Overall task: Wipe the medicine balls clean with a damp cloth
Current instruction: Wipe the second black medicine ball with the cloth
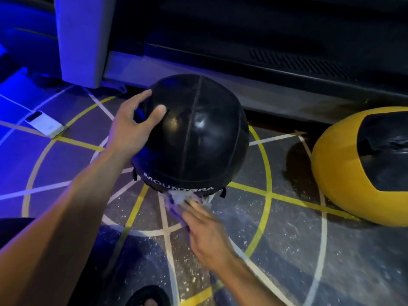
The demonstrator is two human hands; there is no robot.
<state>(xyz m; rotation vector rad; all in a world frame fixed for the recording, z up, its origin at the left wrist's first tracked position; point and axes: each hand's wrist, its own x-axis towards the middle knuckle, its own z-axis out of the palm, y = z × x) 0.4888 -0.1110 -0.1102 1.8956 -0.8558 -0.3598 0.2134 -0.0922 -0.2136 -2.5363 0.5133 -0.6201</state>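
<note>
Fingers [157, 111] of the left hand [132, 127] are spread wide and laid flat on the upper left side of the black medicine ball [194, 133]: thumb on the near face, other fingertips over the top-left curve. That's a steadying touch, not a grasp. The right hand [205, 228] is motion-blurred low at the ball's near underside, fingers extended and pressing a pale cloth [187, 197] against the ball just under the white "MOUNTSEA" lettering. I can't tell whether the thumb is hooked round the cloth.

The ball sits on the marked floor [287, 239], in the middle of the painted ring, up against the dark machine base [265, 62] behind it. A second ball, yellow with a black panel [353, 168], is well apart to the right and looks untouched.

Risks as I read them:
- The wipe pushes low and away while the only restraint is a flat palm up top, so the ball could roll toward the machine base or spin under the hand, and the underside gets missed.
- The cloth is only pinned by fingertips, so it may bunch or slip off on a fast stroke.
- The floor looks speckled with grit, so a cloth dragged along it would put dirt back on the leather.
- A white phone-like device [44, 123] lies on the floor to the left. A damp cloth or a rolling ball could reach it.
</note>
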